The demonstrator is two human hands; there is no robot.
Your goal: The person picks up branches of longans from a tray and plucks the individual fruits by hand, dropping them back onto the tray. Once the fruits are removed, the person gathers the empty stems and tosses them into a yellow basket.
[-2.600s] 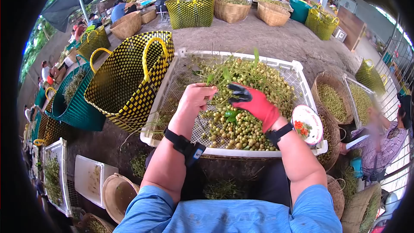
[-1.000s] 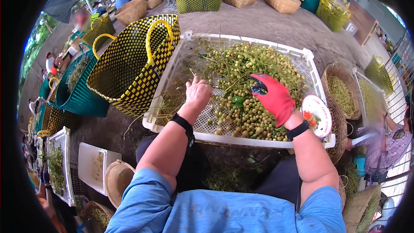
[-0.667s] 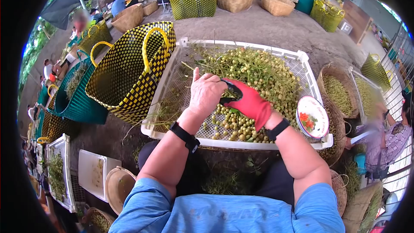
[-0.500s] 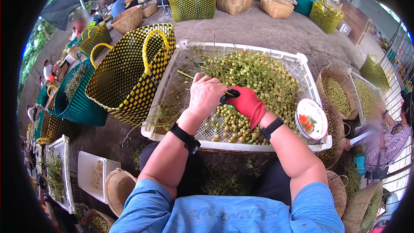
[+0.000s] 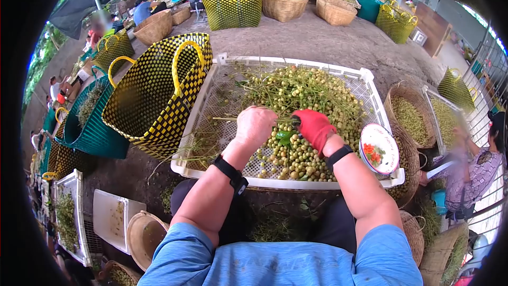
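Both hands up over the tray, stem in the left, right grip unconfirmed

White mesh tray (image 5: 275, 182) is right in front of me, spanning both forearms; my guess is it's set there so neither arm has to stretch. Yellow-and-black woven bag (image 5: 164, 127) stands just left of the tray, mouth up, handles folded clear of the opening, probably for easy access from this seat. Teal basket (image 5: 95, 143) is further left of the tray, beyond the bag. Wicker basket (image 5: 403, 89) of similar fruit is just off the tray's right side.

In the tray: heap of small round yellow-green fruit (image 5: 301, 159), middle to right, stem tangle (image 5: 280, 85) on its far side. Looser twigs (image 5: 198, 140) lie along the tray's left side, apart from the fruit, which looks deliberate.

Enamel bowl (image 5: 390, 156) with orange-red pieces in it is tilted at the tray's near right corner, likely there to keep it off the work area.

Left hand (image 5: 256, 126), bare, over the tray's middle: fingers folded round a thin stem (image 5: 224, 118), its end poking out leftward. Right hand (image 5: 315, 130), red glove, black fingertips: fingers curled, facing the left; can't tell if they pinch anything. Small green leaf (image 5: 284, 137) on the tray's fruit, just below the gap between hands.
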